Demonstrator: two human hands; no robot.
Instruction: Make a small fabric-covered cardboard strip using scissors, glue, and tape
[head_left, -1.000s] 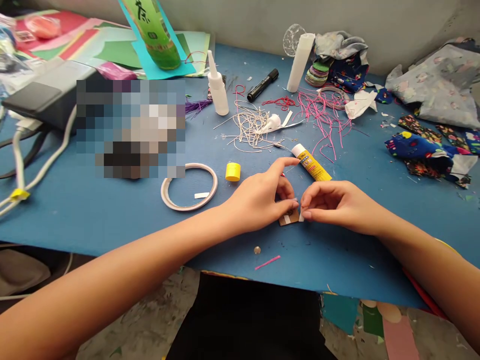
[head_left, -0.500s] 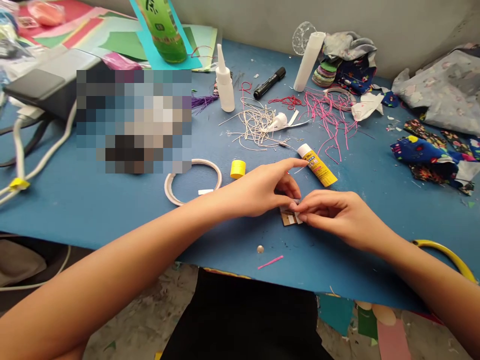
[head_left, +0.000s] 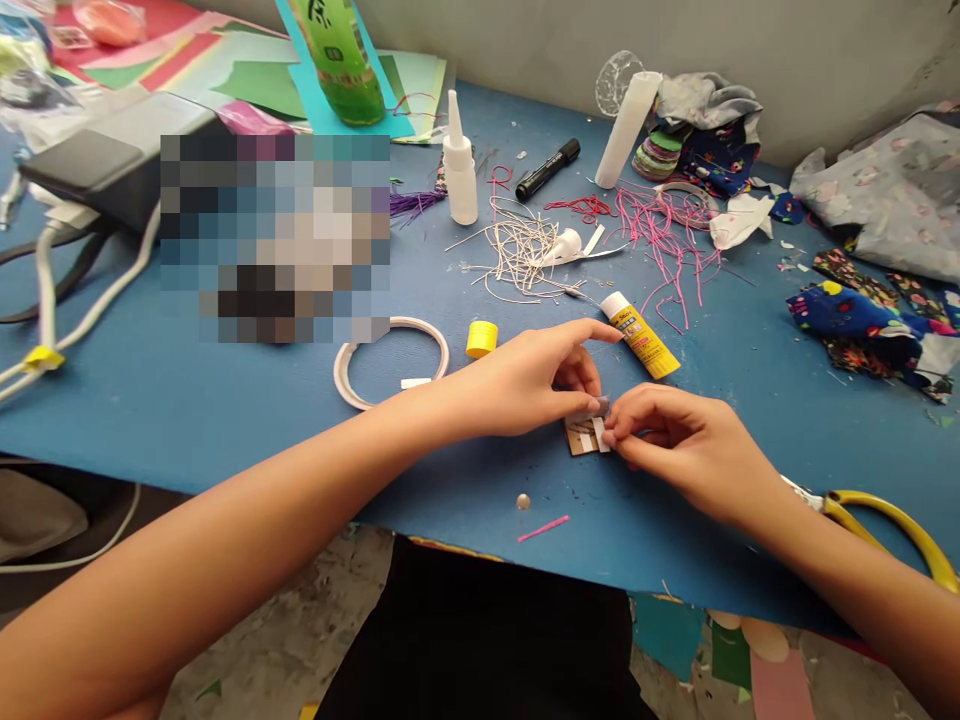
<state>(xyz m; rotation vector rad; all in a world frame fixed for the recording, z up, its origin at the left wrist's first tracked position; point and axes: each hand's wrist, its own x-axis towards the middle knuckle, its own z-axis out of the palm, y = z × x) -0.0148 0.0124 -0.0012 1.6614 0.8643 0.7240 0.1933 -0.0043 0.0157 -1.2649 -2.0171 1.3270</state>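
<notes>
My left hand point(head_left: 536, 375) is closed, thumb and fingers pinching the top edge of a small brown card piece point(head_left: 576, 441) with white strips and a greyish edge. At the card's right side, my right hand point(head_left: 679, 435) holds its thumb and forefinger together by a white strip point(head_left: 601, 434); whatever lies between those fingertips is too small to make out. Just beyond my left fingers lies a yellow glue stick point(head_left: 641, 337), uncapped. Its yellow cap point(head_left: 481, 339) stands near my left wrist. Closer to me are a small round bead point(head_left: 523, 502) and a short pink strip point(head_left: 544, 529).
Behind my left forearm lies a tape ring point(head_left: 342, 372). Farther back are a glue bottle point(head_left: 460, 180), a black marker point(head_left: 548, 170), cream strings point(head_left: 517, 250), pink strings point(head_left: 660, 230) and a white tube point(head_left: 628, 130). Yellow-handled scissors point(head_left: 892, 505) lie beneath my right forearm.
My right fingertips have shifted slightly right, uncovering more of the card and its white strip. My left hand keeps its pinch. More of the scissors shows beside my right forearm.
</notes>
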